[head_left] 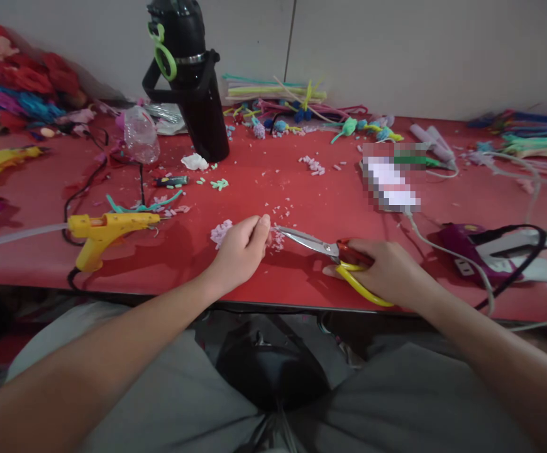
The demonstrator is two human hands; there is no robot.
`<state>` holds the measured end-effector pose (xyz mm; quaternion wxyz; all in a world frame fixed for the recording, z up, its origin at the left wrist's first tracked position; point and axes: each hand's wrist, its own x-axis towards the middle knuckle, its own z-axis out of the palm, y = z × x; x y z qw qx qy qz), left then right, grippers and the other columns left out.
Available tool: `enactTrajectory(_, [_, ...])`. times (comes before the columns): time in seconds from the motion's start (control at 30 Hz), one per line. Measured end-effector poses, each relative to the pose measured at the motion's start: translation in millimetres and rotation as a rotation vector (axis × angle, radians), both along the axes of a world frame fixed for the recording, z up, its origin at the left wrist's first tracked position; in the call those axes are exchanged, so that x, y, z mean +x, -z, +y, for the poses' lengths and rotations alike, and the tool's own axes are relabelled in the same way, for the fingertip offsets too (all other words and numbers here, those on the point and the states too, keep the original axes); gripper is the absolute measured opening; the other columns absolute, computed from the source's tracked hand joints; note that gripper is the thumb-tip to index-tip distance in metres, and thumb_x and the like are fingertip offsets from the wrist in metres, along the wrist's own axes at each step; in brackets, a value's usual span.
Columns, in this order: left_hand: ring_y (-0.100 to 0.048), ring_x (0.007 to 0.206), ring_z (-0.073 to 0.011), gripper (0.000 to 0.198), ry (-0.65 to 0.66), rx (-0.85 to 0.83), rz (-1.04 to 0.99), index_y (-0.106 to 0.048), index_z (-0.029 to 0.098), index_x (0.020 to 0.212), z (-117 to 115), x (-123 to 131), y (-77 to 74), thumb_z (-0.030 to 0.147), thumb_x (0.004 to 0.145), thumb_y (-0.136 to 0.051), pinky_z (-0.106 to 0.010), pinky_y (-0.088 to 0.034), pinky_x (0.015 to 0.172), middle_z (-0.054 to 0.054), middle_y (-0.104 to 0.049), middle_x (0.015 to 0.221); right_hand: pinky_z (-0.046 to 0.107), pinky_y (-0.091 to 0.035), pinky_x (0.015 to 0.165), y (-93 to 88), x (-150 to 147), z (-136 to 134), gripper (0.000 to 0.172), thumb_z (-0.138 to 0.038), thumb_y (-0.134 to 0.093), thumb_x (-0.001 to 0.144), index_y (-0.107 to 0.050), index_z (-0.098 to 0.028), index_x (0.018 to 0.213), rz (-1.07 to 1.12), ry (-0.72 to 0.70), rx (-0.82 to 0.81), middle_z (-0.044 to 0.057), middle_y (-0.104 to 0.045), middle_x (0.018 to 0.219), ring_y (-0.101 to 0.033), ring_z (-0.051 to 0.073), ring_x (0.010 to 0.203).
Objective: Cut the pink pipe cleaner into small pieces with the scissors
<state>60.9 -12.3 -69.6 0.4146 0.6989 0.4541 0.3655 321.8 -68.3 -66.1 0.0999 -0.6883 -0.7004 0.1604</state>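
Note:
My right hand (393, 274) grips a pair of scissors (314, 242) with red and yellow handles. Their blades point left, with the tips close to the thumb of my left hand (243, 251). That left hand is closed in a pinch above the red table; whatever sits between its fingers is too small and hidden to name. Beside and partly behind it lies a small heap of short pink fuzzy pieces (221, 233). Tiny pink bits (278, 240) are scattered under the blade tips.
A yellow glue gun (108, 229) lies on the left of the red table (273, 283), a black tumbler (202, 107) stands behind. Pipe cleaners (273, 91) are bundled along the wall. At right are a phone-like object (391, 182) with a cable and a purple device (471, 258).

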Motion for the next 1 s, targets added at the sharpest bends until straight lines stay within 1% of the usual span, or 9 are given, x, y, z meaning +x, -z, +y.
enactTrajectory(0.23, [-0.044, 0.051, -0.0093, 0.043, 0.009, 0.010, 0.000, -0.040, 0.020, 0.068, -0.1, -0.5, 0.8, 0.044, 0.104, -0.036, -0.026, -0.034, 0.049, 0.003, -0.043, 0.057, 0.029, -0.025, 0.048, -2.0, -0.9, 0.6, 0.061, -0.080, -0.060, 0.071, -0.039, -0.024, 0.059, 0.005, 0.022, 0.006, -0.004, -0.037, 0.053, -0.028, 0.012, 0.051])
enactTrajectory(0.43, [-0.045, 0.052, -0.0094, 0.043, -0.005, 0.021, 0.002, -0.038, 0.021, 0.069, 0.5, -0.8, 2.9, 0.047, 0.103, -0.037, -0.027, -0.036, 0.050, 0.003, -0.042, 0.060, 0.027, -0.026, 0.048, -6.2, 0.1, -4.1, 0.054, -0.071, -0.066, 0.074, -0.043, -0.023, 0.064, 0.067, -0.037, 0.003, -0.005, -0.037, 0.055, -0.029, 0.011, 0.052])
enactTrajectory(0.63, [-0.046, 0.051, -0.0096, 0.042, 0.009, 0.020, 0.012, -0.038, 0.021, 0.069, -0.9, -1.1, 1.0, 0.045, 0.103, -0.037, -0.026, -0.035, 0.049, 0.003, -0.044, 0.059, 0.027, -0.025, 0.048, -6.8, -2.0, -1.9, 0.058, -0.076, -0.062, 0.073, -0.042, -0.023, 0.062, 0.038, -0.026, -0.009, -0.004, -0.038, 0.054, -0.029, 0.012, 0.052])
enactTrajectory(0.83, [-0.046, 0.050, -0.0090, 0.042, 0.019, 0.000, 0.006, -0.041, 0.021, 0.070, -2.7, -0.2, -0.5, 0.045, 0.104, -0.037, -0.025, -0.036, 0.048, 0.003, -0.046, 0.059, 0.028, -0.026, 0.049, -4.0, -1.2, 0.4, 0.061, -0.080, -0.063, 0.069, -0.043, -0.023, 0.061, 0.017, 0.014, -0.038, -0.004, -0.038, 0.055, -0.030, 0.012, 0.053])
enactTrajectory(1.0, [-0.046, 0.048, -0.0077, 0.042, 0.022, -0.019, -0.008, -0.042, 0.020, 0.070, -3.5, 0.1, -1.8, 0.044, 0.104, -0.038, -0.025, -0.036, 0.048, 0.003, -0.047, 0.059, 0.029, -0.025, 0.048, -5.6, -2.6, 1.7, 0.065, -0.084, -0.059, 0.067, -0.040, -0.023, 0.058, 0.013, 0.033, -0.029, -0.003, -0.037, 0.053, -0.030, 0.012, 0.051])
